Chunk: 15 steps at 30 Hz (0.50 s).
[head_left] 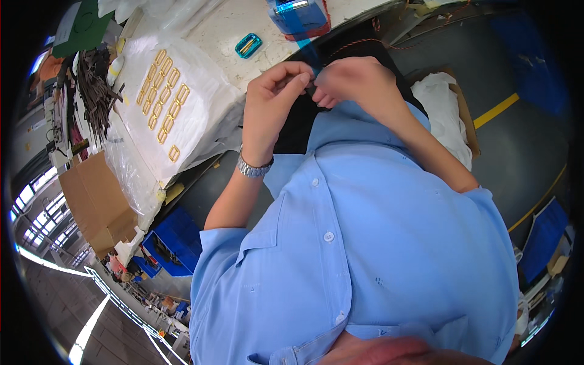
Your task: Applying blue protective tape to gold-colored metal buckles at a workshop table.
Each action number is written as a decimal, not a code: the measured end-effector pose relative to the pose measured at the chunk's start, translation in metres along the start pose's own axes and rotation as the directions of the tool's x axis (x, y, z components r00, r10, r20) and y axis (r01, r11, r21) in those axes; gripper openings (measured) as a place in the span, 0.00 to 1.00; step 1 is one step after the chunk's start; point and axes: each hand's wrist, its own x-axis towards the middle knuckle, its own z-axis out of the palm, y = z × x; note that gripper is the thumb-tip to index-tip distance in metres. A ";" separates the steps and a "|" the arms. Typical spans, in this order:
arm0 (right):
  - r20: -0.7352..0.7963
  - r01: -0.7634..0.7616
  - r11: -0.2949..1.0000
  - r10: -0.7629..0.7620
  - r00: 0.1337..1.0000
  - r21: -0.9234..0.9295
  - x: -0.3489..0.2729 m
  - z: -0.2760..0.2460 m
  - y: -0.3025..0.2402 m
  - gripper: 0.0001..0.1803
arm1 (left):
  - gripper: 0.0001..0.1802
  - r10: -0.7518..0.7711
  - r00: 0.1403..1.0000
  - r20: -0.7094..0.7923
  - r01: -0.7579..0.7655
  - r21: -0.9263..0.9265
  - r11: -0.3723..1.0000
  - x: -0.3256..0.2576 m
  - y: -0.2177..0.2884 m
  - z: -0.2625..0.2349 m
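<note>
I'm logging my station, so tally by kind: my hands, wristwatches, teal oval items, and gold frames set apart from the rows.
Left hand and right hand: 2
Wristwatch: 1
Teal oval item: 1
Gold frame set apart: 1
Total: 5

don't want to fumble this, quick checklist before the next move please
1. Hands together: ok, left hand and right hand meet fingertip to fingertip or nearly so.
2. Right-hand grip: cannot tell, blurred.
3. Piece between the fingers: cannot tell, too small and dark.
4. Gold rings laid out: ok, in rows on the white sheet.
5. Teal oval item clear of both hands: ok, on the table.
</note>
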 end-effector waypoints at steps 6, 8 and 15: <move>-0.058 -0.060 0.998 0.061 0.996 0.019 -0.023 -0.013 0.011 0.11 | 0.13 0.281 0.960 0.012 -0.238 0.567 0.789 0.039 -0.064 0.037; -0.106 -0.033 0.997 0.039 0.994 0.065 -0.015 -0.033 0.006 0.11 | 0.12 0.350 0.918 0.185 -0.383 0.636 0.670 0.046 -0.074 0.045; -0.537 0.108 0.993 -0.113 0.836 -0.041 -0.026 -0.127 0.039 0.15 | 0.11 0.405 0.863 0.301 -0.497 0.649 0.576 0.020 -0.060 0.014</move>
